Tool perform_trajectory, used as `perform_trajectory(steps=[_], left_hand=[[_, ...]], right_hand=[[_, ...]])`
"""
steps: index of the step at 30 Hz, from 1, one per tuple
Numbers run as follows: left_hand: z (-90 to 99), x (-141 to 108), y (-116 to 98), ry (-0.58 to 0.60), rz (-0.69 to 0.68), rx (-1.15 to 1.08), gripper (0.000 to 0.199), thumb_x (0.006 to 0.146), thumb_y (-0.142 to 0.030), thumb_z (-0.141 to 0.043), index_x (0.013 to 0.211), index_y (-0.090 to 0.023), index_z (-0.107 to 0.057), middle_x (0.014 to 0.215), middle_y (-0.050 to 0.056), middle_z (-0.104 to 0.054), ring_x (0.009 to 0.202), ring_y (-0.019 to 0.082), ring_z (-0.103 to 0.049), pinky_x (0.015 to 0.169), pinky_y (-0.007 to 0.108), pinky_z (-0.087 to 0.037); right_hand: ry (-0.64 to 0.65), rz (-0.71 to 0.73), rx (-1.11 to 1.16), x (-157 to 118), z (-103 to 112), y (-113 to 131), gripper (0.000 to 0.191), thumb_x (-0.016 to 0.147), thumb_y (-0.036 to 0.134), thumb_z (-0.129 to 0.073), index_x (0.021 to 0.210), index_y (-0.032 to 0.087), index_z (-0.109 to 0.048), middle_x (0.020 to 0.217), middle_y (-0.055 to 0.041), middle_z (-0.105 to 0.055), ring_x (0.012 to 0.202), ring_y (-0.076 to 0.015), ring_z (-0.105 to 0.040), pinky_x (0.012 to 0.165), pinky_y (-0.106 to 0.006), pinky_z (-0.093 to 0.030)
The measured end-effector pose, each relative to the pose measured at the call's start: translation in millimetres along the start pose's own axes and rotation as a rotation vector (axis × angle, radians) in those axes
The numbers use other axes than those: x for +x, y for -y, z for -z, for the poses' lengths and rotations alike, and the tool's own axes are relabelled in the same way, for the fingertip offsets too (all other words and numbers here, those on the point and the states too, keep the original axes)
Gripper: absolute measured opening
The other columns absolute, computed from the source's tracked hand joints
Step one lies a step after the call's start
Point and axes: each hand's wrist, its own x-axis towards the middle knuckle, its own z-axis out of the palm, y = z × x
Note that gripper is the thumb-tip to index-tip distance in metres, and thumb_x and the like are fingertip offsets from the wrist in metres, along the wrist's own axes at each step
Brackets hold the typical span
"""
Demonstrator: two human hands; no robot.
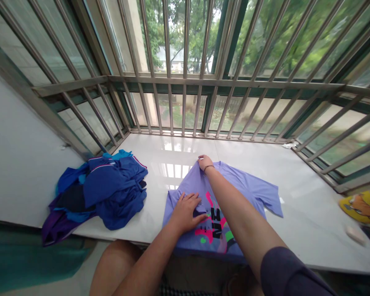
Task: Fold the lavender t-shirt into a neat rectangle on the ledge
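Observation:
A lavender T-shirt [243,183] with a pink, black and green print lies spread on the white sill, its lower edge hanging over the front. One sleeve points out to the right; the left side is folded inward over the body. My left hand [188,211] rests flat on the folded part beside the print, fingers spread. At the shirt's far edge near the collar, my right hand [205,162] pinches the fabric, a thin band around its wrist. My right forearm hides part of the print.
A heap of blue and purple clothes [114,189] sits on the left of the white sill [308,197]. Metal window bars [185,107] close off the back and sides. At the right edge are a yellow patterned object [364,205] and a small pale item [355,235].

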Motion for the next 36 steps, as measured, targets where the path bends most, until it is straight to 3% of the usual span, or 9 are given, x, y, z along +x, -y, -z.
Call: perform_trajectory(steps=[4,7,10,17,23,25,28,32,36], left_hand=[[0.3,1,10,-0.120,0.090,0.072,0.048,0.109,-0.043,-0.053,0.151,-0.023,-0.062,0.157,0.015,-0.062,0.147,0.033,-0.056,0.129,0.062,-0.035],[5.5,1,23,-0.213,0.220,0.204,0.043,0.108,-0.028,-0.049,0.147,-0.021,-0.064,0.153,0.017,-0.065,0.145,0.037,-0.057,0.126,0.068,-0.035],[12.5,0,33,-0.213,0.284,0.287,0.042,0.105,-0.023,-0.049,0.144,-0.021,-0.066,0.153,0.018,-0.064,0.143,0.038,-0.057,0.125,0.069,-0.035],[14.1,-6,40,-0.172,0.268,0.337,0.044,0.105,-0.030,-0.055,0.148,-0.021,-0.062,0.159,0.019,-0.059,0.146,0.038,-0.054,0.126,0.068,-0.034],[22.1,-27,53,-0.127,0.228,0.321,0.072,0.099,-0.043,-0.069,0.163,-0.023,-0.044,0.174,0.019,-0.038,0.156,0.040,-0.042,0.128,0.069,-0.029],[30.2,-38,55,-0.135,0.220,0.324,0.070,0.099,-0.040,-0.069,0.162,-0.022,-0.045,0.172,0.019,-0.042,0.155,0.039,-0.044,0.128,0.067,-0.031],[42.4,-53,48,-0.141,0.183,0.311,0.057,0.099,-0.037,-0.070,0.152,-0.024,-0.056,0.157,0.017,-0.059,0.143,0.035,-0.055,0.122,0.057,-0.043],[49.9,-62,33,-0.142,0.289,0.322,0.036,0.098,-0.045,-0.073,0.126,-0.023,-0.070,0.123,0.013,-0.071,0.116,0.033,-0.065,0.101,0.047,-0.053],[46.2,-55,26,-0.181,0.488,0.269,0.032,0.099,-0.053,-0.071,0.093,-0.021,-0.069,0.100,0.010,-0.069,0.099,0.030,-0.066,0.092,0.041,-0.052]], right_hand=[[-0.015,0.069,-0.026,-5,0,3,0.028,0.101,0.026,-0.064,0.128,0.020,-0.071,0.115,-0.0075,-0.080,0.109,-0.0189,-0.073,0.097,-0.027,-0.051],[-0.030,0.109,-0.043,-9,0,2,0.028,0.102,0.027,-0.066,0.130,0.021,-0.068,0.115,-0.0074,-0.080,0.111,-0.0192,-0.073,0.098,-0.028,-0.050],[-0.042,0.132,-0.055,-11,-1,2,0.031,0.103,0.030,-0.067,0.132,0.020,-0.065,0.115,-0.0078,-0.079,0.111,-0.0193,-0.073,0.096,-0.028,-0.049],[-0.039,0.185,-0.110,-13,-5,7,0.025,0.104,0.029,-0.066,0.128,0.021,-0.065,0.117,-0.0080,-0.079,0.112,-0.0205,-0.072,0.095,-0.029,-0.048],[-0.033,0.232,-0.180,-11,-3,9,0.028,0.104,0.026,-0.065,0.131,0.021,-0.064,0.133,-0.0125,-0.073,0.120,-0.0232,-0.068,0.101,-0.032,-0.047],[-0.024,0.250,-0.201,-9,3,11,0.030,0.104,0.024,-0.065,0.134,0.020,-0.063,0.135,-0.0136,-0.072,0.120,-0.0241,-0.068,0.101,-0.032,-0.047],[-0.027,0.273,-0.228,-14,18,18,0.033,0.105,0.024,-0.062,0.137,0.019,-0.062,0.139,-0.0166,-0.068,0.122,-0.0259,-0.068,0.103,-0.033,-0.047],[-0.028,0.286,-0.276,-50,39,18,0.032,0.110,0.034,-0.055,0.136,0.017,-0.064,0.135,-0.0185,-0.070,0.125,-0.0280,-0.067,0.105,-0.035,-0.046],[0.085,0.243,-0.357,-118,42,-6,0.034,0.105,0.047,-0.062,0.104,0.016,-0.077,0.102,-0.0199,-0.079,0.104,-0.0323,-0.074,0.091,-0.037,-0.050]])
